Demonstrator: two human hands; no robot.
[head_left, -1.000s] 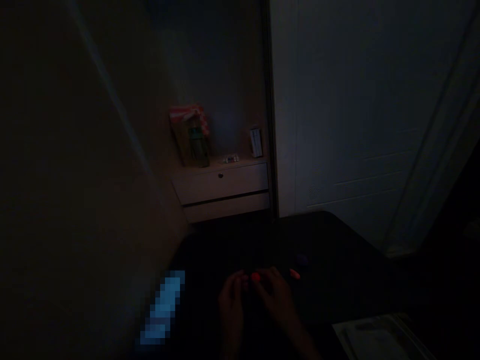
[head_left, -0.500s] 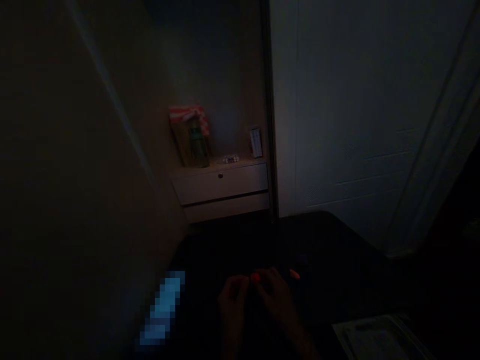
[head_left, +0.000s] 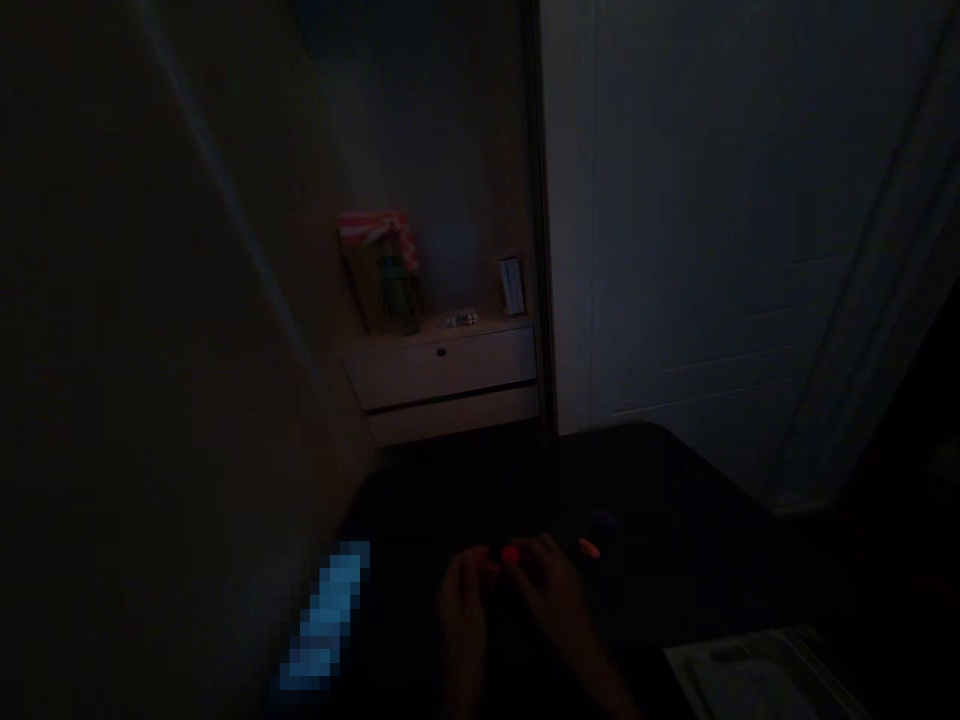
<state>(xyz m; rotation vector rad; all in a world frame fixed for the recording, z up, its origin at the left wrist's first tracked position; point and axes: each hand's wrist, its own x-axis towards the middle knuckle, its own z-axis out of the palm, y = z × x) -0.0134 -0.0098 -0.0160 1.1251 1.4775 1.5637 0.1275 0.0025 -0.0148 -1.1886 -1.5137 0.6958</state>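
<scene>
In dim light, my right hand (head_left: 551, 585) pinches a small bright red lump (head_left: 511, 555) between thumb and fingers, just above the dark table. Close beside it on the left is my left hand (head_left: 463, 590), its fingers bent together toward the lump. Their tips look reddish; whether they hold a piece is too dark to make out. Right of my right hand lies a small orange piece (head_left: 589, 548) on the table. Just behind that piece sits a dark purplish lump (head_left: 604, 521).
The black table (head_left: 637, 460) reaches to a pale wall panel. At front right lies a flat, pale packet or sheet (head_left: 742, 680). A bluish blurred patch (head_left: 326, 615) is at left. Beyond stand drawers (head_left: 450, 375), with a green bottle (head_left: 397, 285) and a small box (head_left: 511, 285) above.
My left fingers have shifted from a rounded pinch to a straighter pose, and reddish tips now show. My right hand and the red lump stay nearly in place.
</scene>
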